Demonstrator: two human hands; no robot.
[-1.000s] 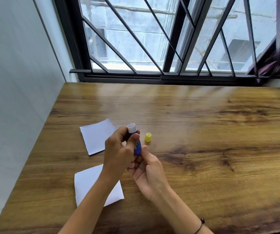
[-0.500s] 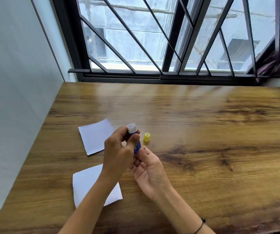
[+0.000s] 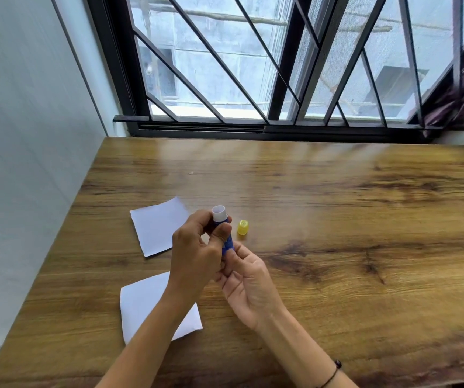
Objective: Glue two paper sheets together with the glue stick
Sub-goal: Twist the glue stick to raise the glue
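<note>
Head view: the glue stick (image 3: 226, 236) stood upright above the desk (image 3: 337, 219), uncapped, its white end up. The left hand (image 3: 197, 247) had its grip curled round the upper part of the glue stick, and the right hand (image 3: 246, 281) pinched its lower end. The yellow cap (image 3: 243, 227) stood on the desk just right of the glue stick. One paper sheet (image 3: 158, 225) lay left of the glue stick, another sheet (image 3: 144, 303) nearer the person, partly under the left forearm.

At frame centre, the left hand (image 3: 194, 256) holds the uncapped glue stick (image 3: 223, 228) upright in its grip; the right hand (image 3: 249, 287) pinches its base. A yellow cap (image 3: 243, 227) stands just right on the table (image 3: 337, 247). Two paper sheets (image 3: 156, 228) (image 3: 144, 303) lie left.
</note>
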